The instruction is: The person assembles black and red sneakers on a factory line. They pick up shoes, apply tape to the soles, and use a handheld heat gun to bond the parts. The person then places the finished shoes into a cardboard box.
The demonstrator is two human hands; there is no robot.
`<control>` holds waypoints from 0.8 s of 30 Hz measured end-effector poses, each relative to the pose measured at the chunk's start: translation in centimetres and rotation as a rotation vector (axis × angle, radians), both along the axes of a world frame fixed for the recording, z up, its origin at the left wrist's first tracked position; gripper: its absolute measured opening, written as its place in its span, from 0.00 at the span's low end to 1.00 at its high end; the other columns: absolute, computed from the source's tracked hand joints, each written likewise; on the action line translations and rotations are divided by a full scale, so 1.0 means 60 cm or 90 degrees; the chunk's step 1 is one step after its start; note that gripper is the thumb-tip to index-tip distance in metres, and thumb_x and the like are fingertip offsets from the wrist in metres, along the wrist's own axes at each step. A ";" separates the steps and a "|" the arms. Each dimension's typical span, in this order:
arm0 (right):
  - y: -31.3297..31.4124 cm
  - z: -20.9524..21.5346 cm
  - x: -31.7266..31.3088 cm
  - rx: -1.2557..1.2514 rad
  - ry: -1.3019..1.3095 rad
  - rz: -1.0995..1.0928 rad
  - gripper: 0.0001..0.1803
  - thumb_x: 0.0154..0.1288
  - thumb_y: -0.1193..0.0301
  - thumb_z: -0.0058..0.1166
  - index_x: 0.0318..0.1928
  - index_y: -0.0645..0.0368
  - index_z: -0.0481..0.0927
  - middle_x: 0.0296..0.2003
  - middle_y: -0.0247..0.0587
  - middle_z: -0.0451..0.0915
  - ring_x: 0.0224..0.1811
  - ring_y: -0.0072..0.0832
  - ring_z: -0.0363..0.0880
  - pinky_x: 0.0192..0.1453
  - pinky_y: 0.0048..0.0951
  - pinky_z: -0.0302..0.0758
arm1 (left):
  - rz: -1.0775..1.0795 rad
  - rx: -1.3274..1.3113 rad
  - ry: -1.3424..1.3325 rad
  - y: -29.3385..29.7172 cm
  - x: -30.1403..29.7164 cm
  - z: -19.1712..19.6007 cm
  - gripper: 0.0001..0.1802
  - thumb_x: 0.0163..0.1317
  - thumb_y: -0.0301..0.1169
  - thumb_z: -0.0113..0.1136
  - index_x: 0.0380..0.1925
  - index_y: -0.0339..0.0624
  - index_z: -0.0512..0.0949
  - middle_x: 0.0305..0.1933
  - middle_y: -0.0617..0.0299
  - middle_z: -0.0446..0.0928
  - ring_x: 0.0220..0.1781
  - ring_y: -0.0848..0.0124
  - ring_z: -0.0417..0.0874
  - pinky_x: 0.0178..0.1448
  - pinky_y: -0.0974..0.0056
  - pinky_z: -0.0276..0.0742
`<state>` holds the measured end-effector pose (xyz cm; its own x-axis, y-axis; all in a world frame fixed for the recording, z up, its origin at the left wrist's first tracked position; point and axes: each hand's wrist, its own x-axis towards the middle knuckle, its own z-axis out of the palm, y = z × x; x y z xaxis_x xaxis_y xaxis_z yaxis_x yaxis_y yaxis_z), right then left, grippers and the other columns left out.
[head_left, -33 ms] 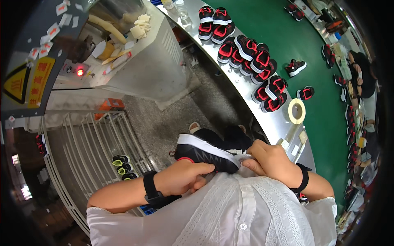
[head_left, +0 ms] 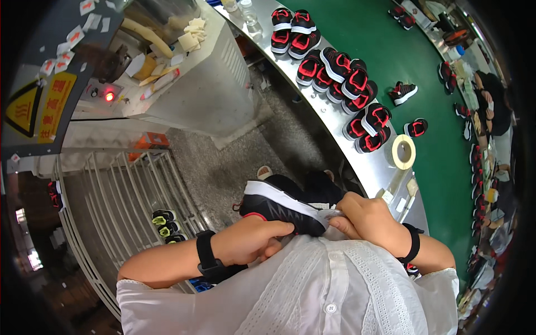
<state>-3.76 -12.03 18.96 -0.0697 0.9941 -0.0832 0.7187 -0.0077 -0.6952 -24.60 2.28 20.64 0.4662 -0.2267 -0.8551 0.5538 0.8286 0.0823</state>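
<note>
The left hand (head_left: 251, 241) grips a black sneaker (head_left: 273, 213) by its upper; the right hand (head_left: 369, 220) appears to pinch a thin, pale piece (head_left: 330, 214) at the toe. The sneaker is tilted before the white shirt (head_left: 279, 290), off the worktop (head_left: 375, 172). Probably light; upper soft, white sole (head_left: 279, 196) firmer. Support sole and heel.

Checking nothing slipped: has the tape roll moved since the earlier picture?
No: the tape roll sits at the same spot on the metal counter.
</note>
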 end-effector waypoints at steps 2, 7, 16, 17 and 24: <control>0.000 0.005 -0.008 -0.016 -0.030 0.003 0.16 0.62 0.60 0.54 0.30 0.61 0.72 0.23 0.45 0.74 0.19 0.41 0.76 0.21 0.36 0.72 | -0.017 0.015 0.020 -0.003 0.001 0.000 0.13 0.64 0.34 0.55 0.30 0.32 0.75 0.13 0.65 0.65 0.16 0.78 0.66 0.22 0.71 0.60; 0.006 0.014 -0.014 -0.031 -0.055 0.027 0.15 0.62 0.63 0.54 0.27 0.60 0.69 0.17 0.44 0.74 0.17 0.40 0.75 0.19 0.36 0.72 | -0.029 0.015 0.015 -0.002 0.001 0.002 0.13 0.64 0.34 0.55 0.30 0.32 0.75 0.13 0.65 0.67 0.16 0.77 0.67 0.21 0.71 0.61; 0.007 0.024 -0.019 -0.048 -0.066 0.029 0.14 0.62 0.64 0.54 0.26 0.60 0.69 0.16 0.43 0.73 0.16 0.41 0.73 0.19 0.38 0.70 | -0.045 0.017 0.022 0.000 0.003 0.003 0.13 0.64 0.34 0.55 0.32 0.32 0.75 0.13 0.64 0.68 0.16 0.77 0.69 0.21 0.71 0.62; 0.006 0.024 -0.019 -0.051 -0.072 0.031 0.14 0.62 0.64 0.54 0.26 0.60 0.69 0.15 0.43 0.73 0.16 0.41 0.74 0.19 0.37 0.70 | -0.045 0.014 0.020 0.001 0.003 0.002 0.13 0.64 0.34 0.55 0.32 0.32 0.75 0.13 0.64 0.68 0.16 0.77 0.69 0.21 0.71 0.63; 0.004 0.022 -0.030 -0.114 -0.116 0.033 0.16 0.62 0.62 0.53 0.26 0.60 0.68 0.15 0.42 0.74 0.15 0.40 0.75 0.18 0.37 0.71 | -0.138 0.088 0.073 -0.003 0.007 0.017 0.15 0.61 0.36 0.57 0.23 0.36 0.78 0.15 0.65 0.72 0.16 0.79 0.68 0.22 0.70 0.63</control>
<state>-5.58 -11.78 20.28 -0.0872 0.9580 -0.2731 0.8350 -0.0792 -0.5445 -24.17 2.11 21.65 0.3179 -0.1876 -0.9294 0.7287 0.6755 0.1129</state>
